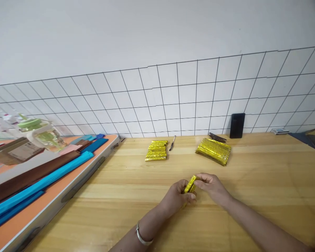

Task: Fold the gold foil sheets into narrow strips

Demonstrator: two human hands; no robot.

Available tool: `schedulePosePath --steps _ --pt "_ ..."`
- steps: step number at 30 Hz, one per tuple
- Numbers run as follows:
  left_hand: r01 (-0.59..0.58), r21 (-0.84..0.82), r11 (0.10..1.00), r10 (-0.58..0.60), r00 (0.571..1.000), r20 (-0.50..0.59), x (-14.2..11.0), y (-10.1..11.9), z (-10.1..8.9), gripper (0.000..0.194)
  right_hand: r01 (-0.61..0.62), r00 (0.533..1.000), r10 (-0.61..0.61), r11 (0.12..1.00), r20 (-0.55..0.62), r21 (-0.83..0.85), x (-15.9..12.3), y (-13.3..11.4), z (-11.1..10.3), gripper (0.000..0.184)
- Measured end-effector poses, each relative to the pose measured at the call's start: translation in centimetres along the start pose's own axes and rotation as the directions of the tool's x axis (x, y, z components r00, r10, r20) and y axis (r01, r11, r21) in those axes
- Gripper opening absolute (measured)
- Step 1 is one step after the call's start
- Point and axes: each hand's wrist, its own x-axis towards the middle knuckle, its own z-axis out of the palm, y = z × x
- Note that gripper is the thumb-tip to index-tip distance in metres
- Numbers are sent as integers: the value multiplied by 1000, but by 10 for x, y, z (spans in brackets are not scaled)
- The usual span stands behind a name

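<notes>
- In the head view, the left hand (176, 196) grips a small folded gold piece (190, 184) between thumb and fingers, and the right hand (212, 187) pinches its upper end; neither hand is spread wide.
- The gold piece is held over the desk (115, 210), in front of and between two gold groups nearer the far edge.
- Judging by how things lie, the work looks partway: a group of narrow gold strips (156, 151), left of the middle by the far edge, seems to be finished pieces; the piece in hand is midway; a stack of flat gold sheets (214, 151), farther right, seems to be what is left.
- Counts: one piece in the hands; roughly six or seven strips in the group, though they lie so close that I cannot be sure; one stack, its sheets too thin to count.
- Also along the far edge: one pen (172, 143) just beside the strips, one dark slim item (216, 137) just behind the stack, and one black rectangular object (237, 125) upright by the wall.
- Near the far right corner: one small pale pile (280, 131), count unclear.
</notes>
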Motion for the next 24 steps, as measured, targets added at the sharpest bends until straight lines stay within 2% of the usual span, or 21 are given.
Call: schedulePosePath --steps 3,6,16,20,24 --pt "42 -164 986 -25 994 105 -6 8 1 36 -24 999 24 1000 -48 15 0 -3 -1 32" --pt "68 -251 966 -35 991 131 -8 9 3 41 -37 995 39 999 -97 25 1 -3 -1 33" --pt "137 -229 964 -153 987 -52 -3 4 19 51 -73 993 80 994 -82 84 2 -1 3 35" --pt "148 -206 967 -165 984 -65 -3 3 20 51 -75 994 81 994 -72 81 3 0 4 32" --pt "113 -198 974 -125 991 -47 -4 2 20 49 -65 992 70 996 -105 53 3 -1 5 29"
